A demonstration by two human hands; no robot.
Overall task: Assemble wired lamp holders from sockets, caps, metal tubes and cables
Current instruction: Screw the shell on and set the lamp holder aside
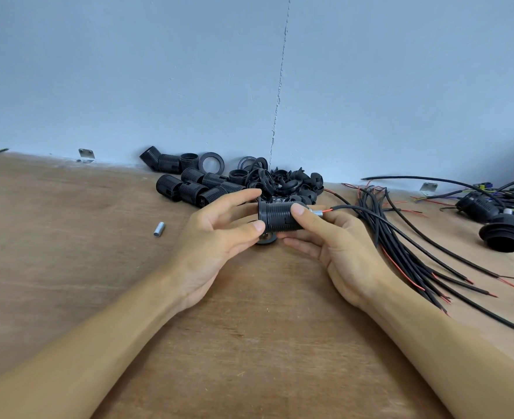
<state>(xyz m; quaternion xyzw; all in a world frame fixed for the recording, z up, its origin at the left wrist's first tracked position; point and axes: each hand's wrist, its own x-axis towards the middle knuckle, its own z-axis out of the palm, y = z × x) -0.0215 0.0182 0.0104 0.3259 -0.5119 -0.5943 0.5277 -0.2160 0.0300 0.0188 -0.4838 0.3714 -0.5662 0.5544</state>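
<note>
A black threaded lamp socket (277, 217) lies sideways between both hands, just above the wooden table (249, 328). My left hand (216, 234) pinches its left end with thumb and fingers. My right hand (331, 243) grips its right end, thumb on top. A short metal tube (317, 212) sticks out of the socket's right end, and a black cable (401, 234) with red wire runs from it to the right. A small black part (266, 238) lies on the table under the socket, partly hidden.
A pile of black sockets (195, 184), rings and caps (292, 182) sits against the wall behind the hands. A loose metal tube (159, 229) lies to the left. Several black cables (425, 261) fan out on the right, beside finished lamp holders (503, 234).
</note>
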